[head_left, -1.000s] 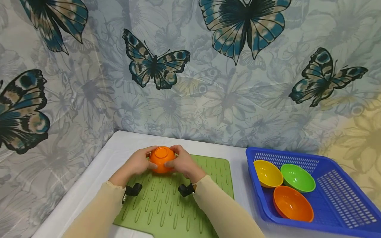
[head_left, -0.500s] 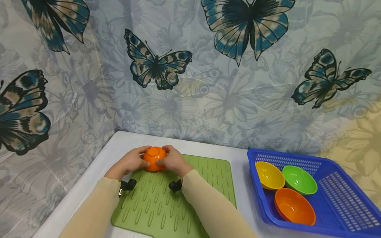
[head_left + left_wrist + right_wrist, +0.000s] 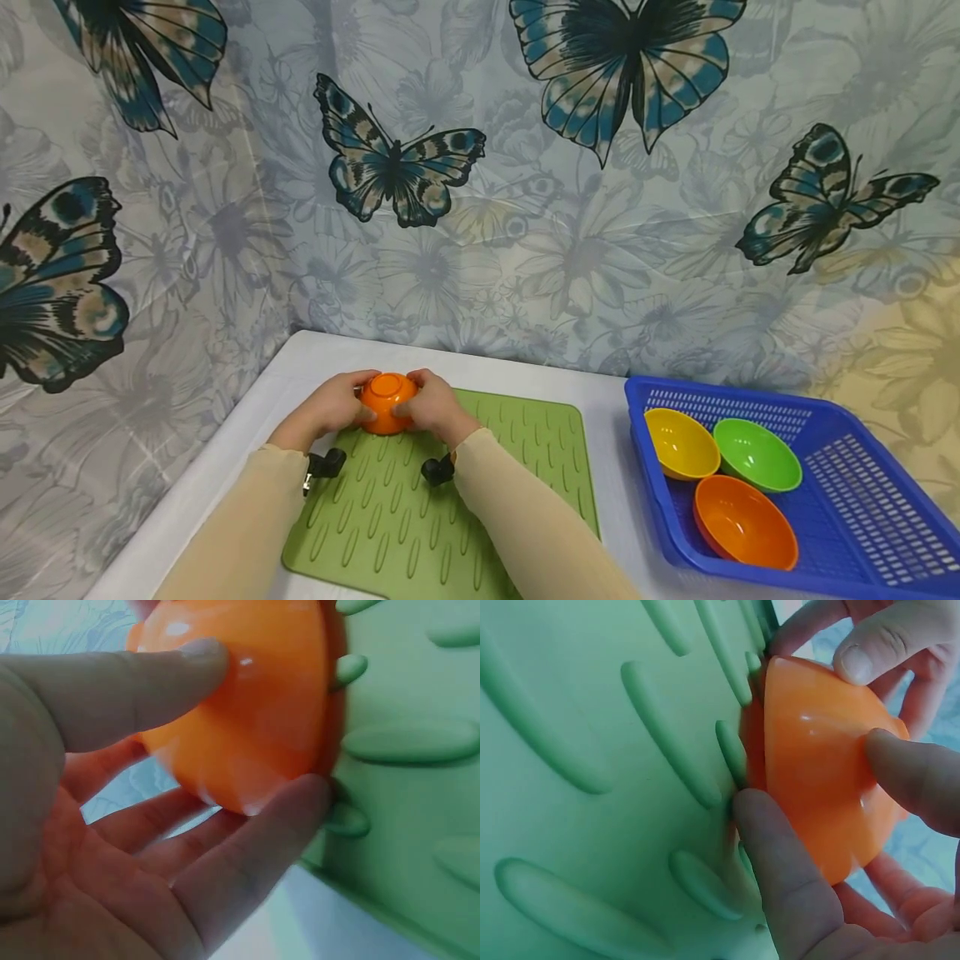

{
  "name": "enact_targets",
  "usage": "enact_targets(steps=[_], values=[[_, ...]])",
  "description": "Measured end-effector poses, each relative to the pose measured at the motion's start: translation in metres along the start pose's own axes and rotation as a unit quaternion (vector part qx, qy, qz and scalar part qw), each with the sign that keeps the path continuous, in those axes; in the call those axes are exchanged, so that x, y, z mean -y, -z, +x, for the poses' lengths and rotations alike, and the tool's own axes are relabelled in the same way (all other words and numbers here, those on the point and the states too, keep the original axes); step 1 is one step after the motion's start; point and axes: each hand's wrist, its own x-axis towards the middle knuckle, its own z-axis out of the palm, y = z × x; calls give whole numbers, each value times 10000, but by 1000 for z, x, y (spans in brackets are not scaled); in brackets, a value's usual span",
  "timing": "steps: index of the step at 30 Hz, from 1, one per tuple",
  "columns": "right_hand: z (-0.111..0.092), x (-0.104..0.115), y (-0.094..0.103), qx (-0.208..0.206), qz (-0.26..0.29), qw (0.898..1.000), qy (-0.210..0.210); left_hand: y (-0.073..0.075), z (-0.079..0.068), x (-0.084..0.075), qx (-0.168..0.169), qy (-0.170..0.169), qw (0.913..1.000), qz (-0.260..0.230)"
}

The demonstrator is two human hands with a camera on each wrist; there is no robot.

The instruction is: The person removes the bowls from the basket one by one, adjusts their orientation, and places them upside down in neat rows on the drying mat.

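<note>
An orange bowl stands upside down, its foot ring upward, at the far left part of a green ridged mat. My left hand grips its left side; in the left wrist view the thumb lies on the orange bowl and the fingers curve round its rim side. From the right, my right hand holds the same bowl, with thumb on the wall and index finger by the rim in the right wrist view. The rim of the bowl lies against the mat's raised ridges.
At the right a blue plastic basket holds a yellow bowl, a green bowl and a larger orange bowl, all open side up. A white cloth covers the table. Butterfly-patterned fabric hangs behind it.
Both hands have carried the upturned orange bowl a little to the left and down onto the mat. Over the last half second they have hardly moved.
</note>
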Motion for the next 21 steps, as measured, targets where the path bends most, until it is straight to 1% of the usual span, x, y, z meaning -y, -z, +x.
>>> enact_targets(steps=[7, 11, 14, 17, 21], values=[[-2, -1, -1, 63, 45, 10000, 40, 1, -1, -3, 17, -15, 9997, 250], [-1, -2, 0, -41, -171, 9998, 134, 0, 0, -1, -21, -42, 9995, 315], [-1, -3, 1, -69, -256, 9995, 164, -3, 0, 1, -41, -82, 9997, 243], [-2, -5, 1, -49, -163, 9998, 118, -5, 0, 3, -76, -111, 9998, 149], [-2, -7, 1, -26, 110, 9999, 60, -6, 0, 5, -158, -96, 9997, 149]])
